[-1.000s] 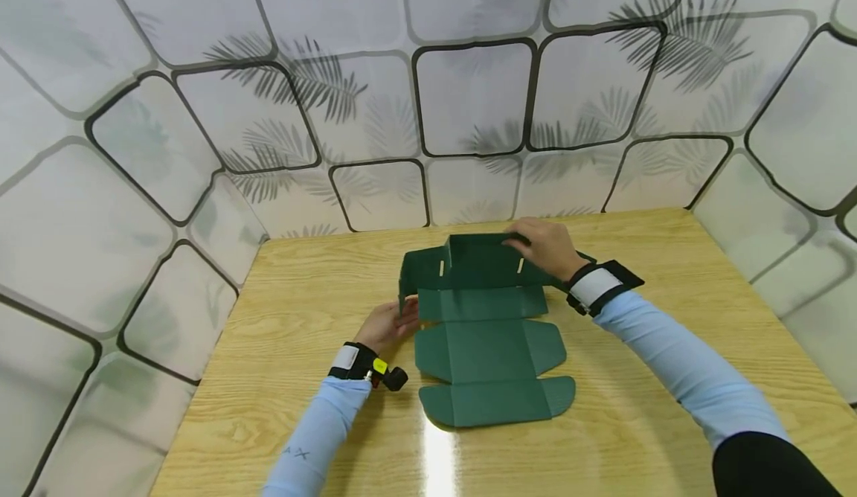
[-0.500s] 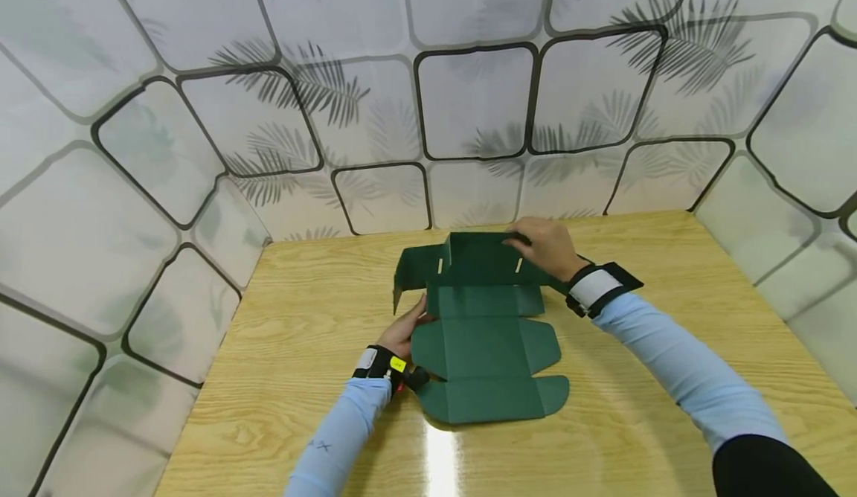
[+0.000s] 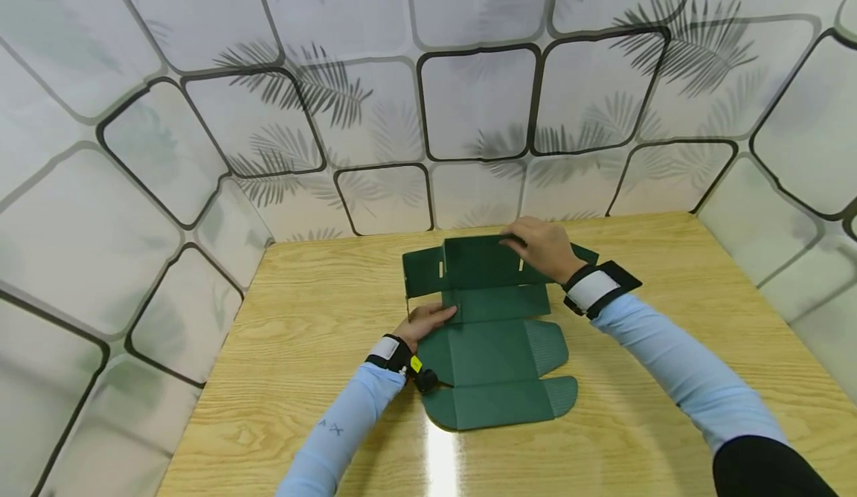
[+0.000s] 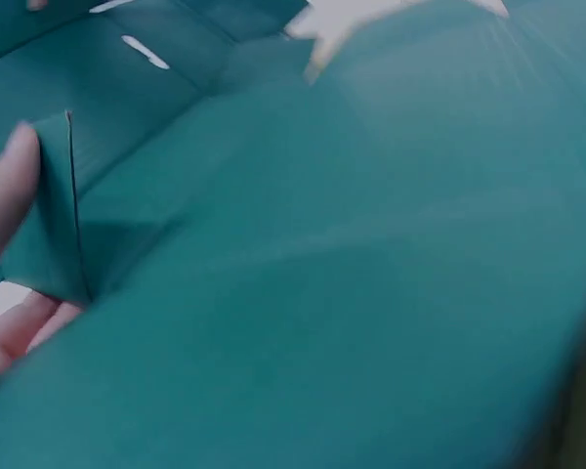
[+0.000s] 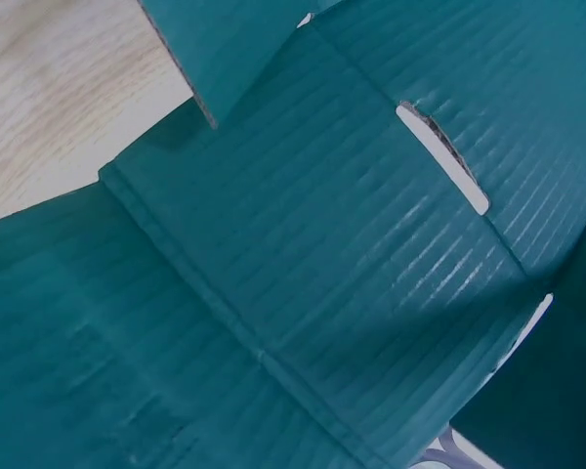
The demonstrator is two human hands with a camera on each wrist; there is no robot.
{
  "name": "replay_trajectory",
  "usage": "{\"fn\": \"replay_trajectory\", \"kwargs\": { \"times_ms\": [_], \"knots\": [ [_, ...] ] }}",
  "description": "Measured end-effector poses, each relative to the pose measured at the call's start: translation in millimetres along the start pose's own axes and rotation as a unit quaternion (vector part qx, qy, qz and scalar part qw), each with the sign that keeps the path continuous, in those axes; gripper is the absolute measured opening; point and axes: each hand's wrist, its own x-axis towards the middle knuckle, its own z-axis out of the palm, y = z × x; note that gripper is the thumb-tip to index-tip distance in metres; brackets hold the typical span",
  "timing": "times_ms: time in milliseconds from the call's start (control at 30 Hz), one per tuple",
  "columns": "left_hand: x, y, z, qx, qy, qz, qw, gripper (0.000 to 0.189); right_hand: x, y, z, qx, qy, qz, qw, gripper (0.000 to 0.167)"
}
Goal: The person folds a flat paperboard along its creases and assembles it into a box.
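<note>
A dark green cardboard box blank [image 3: 495, 352] lies partly unfolded on the table, its far panel [image 3: 478, 263] standing raised with two slots showing. My right hand [image 3: 542, 248] grips the top edge of that raised panel. At the left side my left hand [image 3: 425, 322] pinches a small side flap [image 4: 54, 215], which is bent up from the blank; the thumb [image 4: 10, 186] is on one face and fingertips show beyond its lower edge. In the right wrist view a slot [image 5: 444, 156] and ribbed cardboard fill most of the picture, and the right hand itself is out of sight.
The blank rests on a light wood-grain table [image 3: 301, 296]. A patterned cloth wall [image 3: 478, 103] rises behind the table, with more of it at both sides. The panel's left wing [image 3: 422, 270] stands out near my left hand.
My left hand has moved right, from beside the hanging left wing onto the small side flap, which is now bent up. The right hand has stayed at the raised panel's top edge.
</note>
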Motion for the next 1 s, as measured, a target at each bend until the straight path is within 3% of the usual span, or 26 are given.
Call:
{"fn": "replay_trajectory", "kwargs": {
  "times_ms": [133, 300, 433, 633, 833, 1000],
  "knots": [
    [-0.5, 0.3, 2.9, 0.021, 0.033, 0.016, 0.9991, 0.045, -0.6, -0.4, -0.1, -0.004, 0.001, -0.007, 1.0000, 0.023],
    [0.3, -2.6, 8.0, 0.032, 0.060, 0.056, 0.9961, 0.034, 1.7, -5.1, -1.7, -0.012, 0.001, -0.021, 0.9997, 0.019],
    [3.5, -4.8, 10.6, 0.033, 0.075, 0.067, 0.9944, 0.029, 3.0, -7.4, -3.6, -0.013, -0.003, -0.027, 0.9996, 0.018],
    [3.3, -4.8, 10.8, 0.064, 0.089, 0.080, 0.9907, 0.022, 1.1, -6.4, -3.7, -0.013, -0.002, -0.025, 0.9996, 0.019],
    [2.6, -3.8, 8.1, 0.088, 0.090, 0.112, 0.9856, 0.021, 1.6, -6.3, -2.0, -0.012, 0.000, -0.029, 0.9995, 0.019],
    [3.8, -3.9, 4.1, 0.083, 0.088, 0.093, 0.9882, 0.020, 3.0, -7.0, -2.4, -0.009, 0.003, -0.031, 0.9995, 0.020]
  ]
}}
